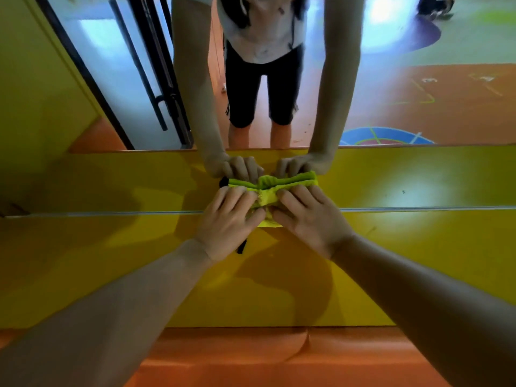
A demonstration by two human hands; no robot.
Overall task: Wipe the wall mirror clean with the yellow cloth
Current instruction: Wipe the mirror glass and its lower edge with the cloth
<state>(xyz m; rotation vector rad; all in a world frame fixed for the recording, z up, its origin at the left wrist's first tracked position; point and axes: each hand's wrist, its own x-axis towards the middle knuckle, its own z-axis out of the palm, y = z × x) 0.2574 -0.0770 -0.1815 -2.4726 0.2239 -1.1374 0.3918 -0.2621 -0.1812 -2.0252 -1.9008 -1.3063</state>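
Note:
The yellow cloth (265, 201) is bunched up against the wall mirror (418, 107), low down, just above the mirror's bottom edge. My left hand (229, 222) grips the cloth's left part with bent fingers. My right hand (310, 219) holds its right part, fingers laid over the folds. The two hands nearly touch each other. A short black strap (241, 247) hangs below my left hand. The mirror shows both hands and the cloth reflected right above the real ones.
A glossy yellow surface (418, 261) runs the full width below the mirror. Orange floor (251, 358) lies beneath it. The mirror reflects my own body, a dark-framed door at left and a painted floor at right.

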